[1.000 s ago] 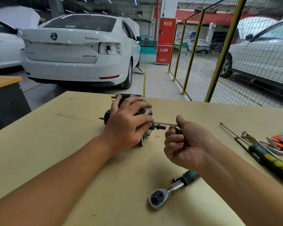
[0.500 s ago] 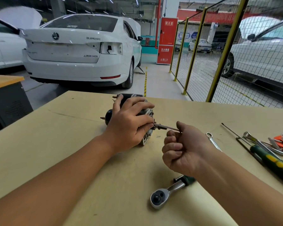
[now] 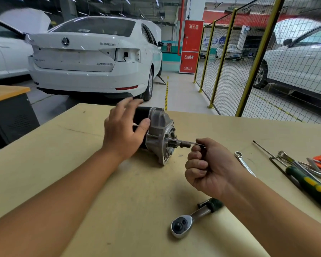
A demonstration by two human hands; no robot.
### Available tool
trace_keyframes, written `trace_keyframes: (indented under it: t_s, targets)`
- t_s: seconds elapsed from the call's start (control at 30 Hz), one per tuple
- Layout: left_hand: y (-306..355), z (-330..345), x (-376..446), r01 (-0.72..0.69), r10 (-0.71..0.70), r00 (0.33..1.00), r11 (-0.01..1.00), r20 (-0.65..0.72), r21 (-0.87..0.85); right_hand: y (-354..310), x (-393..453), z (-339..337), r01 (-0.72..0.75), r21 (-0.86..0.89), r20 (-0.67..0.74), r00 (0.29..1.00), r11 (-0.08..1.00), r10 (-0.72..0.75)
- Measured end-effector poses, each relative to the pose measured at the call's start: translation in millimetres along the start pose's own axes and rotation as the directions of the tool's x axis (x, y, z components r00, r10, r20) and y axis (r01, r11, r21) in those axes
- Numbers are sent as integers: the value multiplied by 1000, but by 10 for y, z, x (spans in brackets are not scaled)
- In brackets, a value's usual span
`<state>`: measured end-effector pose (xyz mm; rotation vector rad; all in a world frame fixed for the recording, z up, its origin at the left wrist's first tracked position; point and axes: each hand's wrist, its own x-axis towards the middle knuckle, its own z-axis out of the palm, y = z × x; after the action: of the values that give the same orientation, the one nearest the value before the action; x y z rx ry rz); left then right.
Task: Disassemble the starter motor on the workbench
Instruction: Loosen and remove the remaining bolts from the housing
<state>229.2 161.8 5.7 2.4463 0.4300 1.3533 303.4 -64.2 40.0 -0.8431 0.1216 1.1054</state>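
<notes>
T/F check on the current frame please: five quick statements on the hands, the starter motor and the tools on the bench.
1. The right hand grips a thin metal tool whose tip points at the starter motor. True.
2. The left hand is clenched in a fist on the motor. False: its fingers are spread, thumb against the housing.
3. The ratchet wrench lies on the workbench, held by nobody. True.
4. The green-handled screwdriver is in the left hand. False: it lies at the bench's right edge.
5. The motor stands upright on its nose. False: it lies on its side.
</notes>
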Motion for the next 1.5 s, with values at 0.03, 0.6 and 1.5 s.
trace_keyframes:
  t_s: [0.03,0.6,1.5]
  targets:
    - [-68,-4,5,60,-57,997,997,55,-57,4,7,-3,8,14,3,1000,1000,-8]
    - [-170,15,-16,78,-33,973,979,229,-190,61,52,-17,87,105,45,995,991,-93]
    - [-128,-78,53,108,-55,968,972,243,-208,75,114,-26,171,118,68,981,978,-180]
